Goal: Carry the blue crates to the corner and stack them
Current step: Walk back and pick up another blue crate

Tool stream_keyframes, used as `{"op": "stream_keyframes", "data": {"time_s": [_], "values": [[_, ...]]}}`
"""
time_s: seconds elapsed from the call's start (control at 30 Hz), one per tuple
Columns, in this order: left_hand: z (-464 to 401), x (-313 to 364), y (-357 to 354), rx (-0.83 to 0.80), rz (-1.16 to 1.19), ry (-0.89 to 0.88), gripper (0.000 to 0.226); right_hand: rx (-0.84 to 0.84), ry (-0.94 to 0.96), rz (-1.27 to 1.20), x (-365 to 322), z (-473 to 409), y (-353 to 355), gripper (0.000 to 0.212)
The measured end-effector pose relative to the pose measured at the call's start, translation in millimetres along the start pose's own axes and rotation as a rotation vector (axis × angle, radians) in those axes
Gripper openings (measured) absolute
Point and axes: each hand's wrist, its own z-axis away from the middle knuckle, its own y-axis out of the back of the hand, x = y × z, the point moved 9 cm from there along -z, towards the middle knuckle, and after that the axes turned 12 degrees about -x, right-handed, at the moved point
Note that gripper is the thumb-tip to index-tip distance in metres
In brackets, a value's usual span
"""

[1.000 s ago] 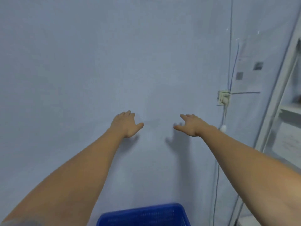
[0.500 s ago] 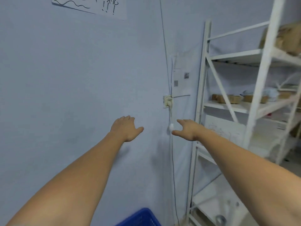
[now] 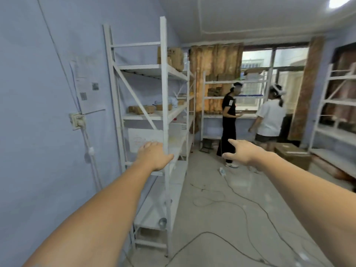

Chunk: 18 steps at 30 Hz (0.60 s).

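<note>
No blue crate shows in the head view now. My left hand (image 3: 154, 158) is stretched out in front of me at chest height, palm down, fingers apart, holding nothing; it overlaps the front post of a white shelf rack. My right hand (image 3: 244, 153) is held out level with it, about a shoulder's width to the right, also empty with its fingers spread. Both forearms reach in from the bottom corners.
A white metal shelf rack (image 3: 163, 116) stands along the blue wall (image 3: 34, 132) on the left, with small boxes on it. Cables (image 3: 227, 201) trail over the floor. Two persons (image 3: 229, 122) stand by the far window. A brown box (image 3: 292, 154) sits at right.
My view has swung right, away from the blue wall and the blue crate at the bottom edge, into the room. Both empty hands stay stretched out in front.
</note>
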Motion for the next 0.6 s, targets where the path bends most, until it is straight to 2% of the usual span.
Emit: {"op": "stream_keyframes", "data": {"time_s": [0.17, 0.33, 0.5, 0.6], "values": [[12.4, 146.3, -12.0, -0.015, -0.006, -0.229, 0.075, 0.062, -0.234, -0.006, 122.3, 109.6, 5.6, 0.093], [64.6, 287.3, -28.5, -0.017, 0.006, -0.434, 0.069, 0.076, -0.402, -0.047, 223.7, 236.2, -0.2, 0.093], [127.1, 404.9, -49.1, -0.053, 0.009, -0.607, 0.075, 0.076, -0.566, -0.102, 305.9, 366.1, -4.2, 0.087], [157.8, 468.3, -57.1, -0.061, 0.004, -0.69, 0.067, 0.089, -0.665, -0.104, 352.4, 427.2, -6.5, 0.087]]}}
